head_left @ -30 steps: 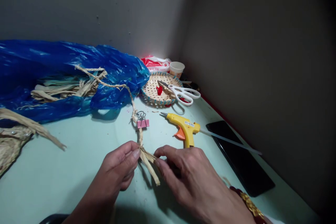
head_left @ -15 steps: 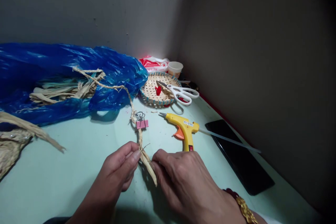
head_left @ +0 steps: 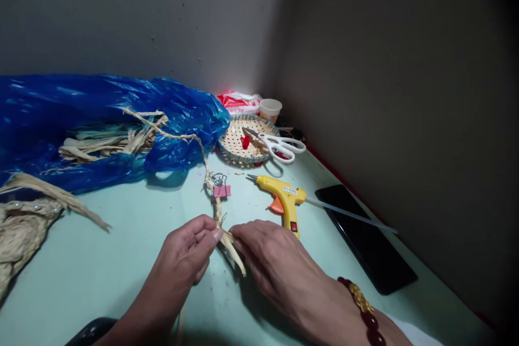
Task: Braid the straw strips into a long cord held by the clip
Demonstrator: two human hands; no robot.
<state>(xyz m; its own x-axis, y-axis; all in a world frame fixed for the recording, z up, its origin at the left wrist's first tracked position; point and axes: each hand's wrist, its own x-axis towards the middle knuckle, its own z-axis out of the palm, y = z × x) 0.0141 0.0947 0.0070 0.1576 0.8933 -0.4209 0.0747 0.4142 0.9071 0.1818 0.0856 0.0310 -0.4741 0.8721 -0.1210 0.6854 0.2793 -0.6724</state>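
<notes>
A thin braid of pale dried husk [head_left: 219,206] runs from the blue bag down to my hands, with a pink binder clip [head_left: 222,191] clamped on it. My left hand [head_left: 190,248] pinches the braid's near end between thumb and forefinger. Close beside it, my right hand [head_left: 275,265] is closed on a husk strand on the right side; its fingertips are partly hidden. One loose strand end [head_left: 235,259] sticks out between the hands toward me.
A yellow glue gun [head_left: 287,197] lies beyond my right hand, near a black phone [head_left: 365,238]. White-handled scissors [head_left: 279,146] rest on a woven basket [head_left: 233,140]. The blue plastic bag [head_left: 190,108] holds husk strips [head_left: 109,143]. A woven husk piece [head_left: 28,227] lies at left.
My right hand has shifted slightly up and left, turning so more of the bracelet shows. The view has moved a little. Both hands stay on the braid's end.
</notes>
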